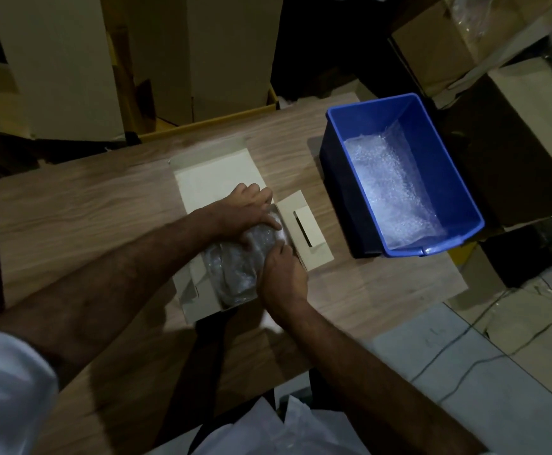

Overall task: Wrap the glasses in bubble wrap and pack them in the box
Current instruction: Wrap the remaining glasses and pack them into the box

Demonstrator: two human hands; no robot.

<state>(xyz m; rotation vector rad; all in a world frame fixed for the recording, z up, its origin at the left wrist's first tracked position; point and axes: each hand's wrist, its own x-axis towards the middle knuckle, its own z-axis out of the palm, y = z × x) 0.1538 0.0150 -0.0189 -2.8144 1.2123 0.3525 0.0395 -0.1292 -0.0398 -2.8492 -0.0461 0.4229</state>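
Dim storage space surrounds a wood-grain table (81, 205), with tall pale cardboard cartons (55, 60) standing behind it and more brown cartons stacked at the upper right. On the table lies an open white cardboard box (209, 178), its lid flap laid back flat away from the person and a side flap (307, 231) with a cut slot folded out to the right. Inside the box sits a bundle of bubble wrap (235, 267); the glasses within it cannot be made out through the cloudy plastic. The left hand (248, 205) reaches over the far end of the bundle, palm down, fingers (269, 221) spread narrowly and pressing on the wrap near the box's right wall. The right hand (283, 277) comes in from the near right side, its fingers curled against the bundle's right edge at the box wall, so both hands are in contact with the wrap; whether either truly grips it or only pushes on it cannot be told. Well apart to the right on the same table stands a blue plastic bin (438, 136), tilted in this wide view, holding a loose sheet of bubble wrap (389, 188) along its bottom. White sleeves (9, 389) show at the lower edge, and pale floor tiles with thin cables lie at the lower right.
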